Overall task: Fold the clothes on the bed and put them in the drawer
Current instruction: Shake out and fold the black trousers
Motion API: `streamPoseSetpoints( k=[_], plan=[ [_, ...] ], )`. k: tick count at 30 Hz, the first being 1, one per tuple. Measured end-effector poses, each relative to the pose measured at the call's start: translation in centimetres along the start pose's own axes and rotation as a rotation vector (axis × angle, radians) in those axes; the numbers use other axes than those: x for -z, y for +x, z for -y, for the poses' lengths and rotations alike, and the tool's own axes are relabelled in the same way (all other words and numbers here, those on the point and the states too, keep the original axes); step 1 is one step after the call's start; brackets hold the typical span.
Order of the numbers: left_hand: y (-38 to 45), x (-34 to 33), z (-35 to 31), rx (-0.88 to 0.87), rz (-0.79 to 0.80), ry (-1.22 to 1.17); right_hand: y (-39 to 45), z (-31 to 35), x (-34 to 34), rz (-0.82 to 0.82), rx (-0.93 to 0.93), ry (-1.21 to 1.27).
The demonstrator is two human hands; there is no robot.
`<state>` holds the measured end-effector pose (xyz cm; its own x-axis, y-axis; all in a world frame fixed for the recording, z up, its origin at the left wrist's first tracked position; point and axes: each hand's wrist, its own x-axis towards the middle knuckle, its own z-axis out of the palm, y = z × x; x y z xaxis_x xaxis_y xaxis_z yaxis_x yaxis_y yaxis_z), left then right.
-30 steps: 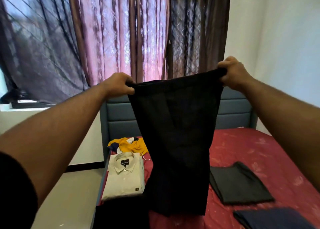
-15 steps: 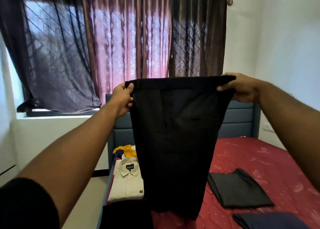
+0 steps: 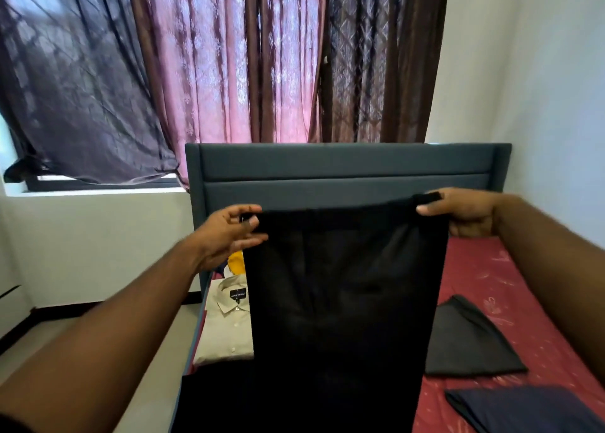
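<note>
Nearest, the black trousers [image 3: 340,301] hang over the bed's [image 3: 510,301] left edge, their lower end out of view. The left hand [image 3: 229,236] pinches one top corner, the right hand [image 3: 465,211] the other, keeping the upper edge taut. To fold well, keep both corners level and lower the cloth flat onto the bed before doubling it. Beyond lie a folded grey garment [image 3: 468,344], a navy one [image 3: 523,409] and a cream shirt [image 3: 226,324]. Compared with half a second ago, the hands hold the trousers lower, before the headboard [image 3: 343,170].
</note>
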<state>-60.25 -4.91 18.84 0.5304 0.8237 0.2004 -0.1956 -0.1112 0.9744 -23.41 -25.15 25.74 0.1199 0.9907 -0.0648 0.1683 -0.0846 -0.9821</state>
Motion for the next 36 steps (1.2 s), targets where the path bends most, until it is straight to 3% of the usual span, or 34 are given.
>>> streamPoseSetpoints(
  k=[2,6,8,10,12,16,20,25,27,30,33,36],
  plan=[
    [2.4,0.4,4.4,0.117,-0.046,0.139,4.3,-4.7,-0.3,-0.055,-0.119,-0.094],
    [8.4,-0.2,11.1,0.38,-0.08,0.434,14.0,-12.8,-1.8,-0.238,-0.422,-0.558],
    [12.8,-0.8,10.8,0.335,-0.127,0.429,18.8,-12.3,-0.7,-0.501,-0.254,-0.637],
    [18.3,-1.3,6.4,0.072,-0.186,0.306,22.4,-6.5,3.1,-0.777,0.043,-0.697],
    [23.1,-2.2,-1.5,-0.21,-0.27,0.151,23.8,2.9,6.6,-0.972,0.34,-0.566],
    [25.7,-4.1,-18.0,-0.561,-0.222,-0.045,20.0,19.8,9.4,-1.076,0.773,-0.26],
    [20.6,-4.4,-23.3,-0.694,-0.171,0.013,13.6,23.1,7.5,-0.977,0.928,-0.17],
    [11.9,-3.5,-17.0,-0.587,-0.213,0.148,6.8,14.6,3.0,-0.841,0.872,-0.229],
    [7.8,-2.8,-11.7,-0.5,-0.245,0.293,3.8,9.0,1.2,-0.786,0.76,-0.267],
    [0.8,-1.5,-1.0,-0.38,-0.165,0.536,-1.3,-1.3,-1.1,-0.597,0.537,-0.44],
    [-6.7,0.4,10.4,-0.208,0.029,0.79,-5.9,-11.7,-3.6,-0.191,0.145,-0.706],
    [-14.5,1.6,20.4,-0.011,0.347,1.187,-9.1,-22.8,-8.2,0.204,-0.215,-0.929]
  ],
)
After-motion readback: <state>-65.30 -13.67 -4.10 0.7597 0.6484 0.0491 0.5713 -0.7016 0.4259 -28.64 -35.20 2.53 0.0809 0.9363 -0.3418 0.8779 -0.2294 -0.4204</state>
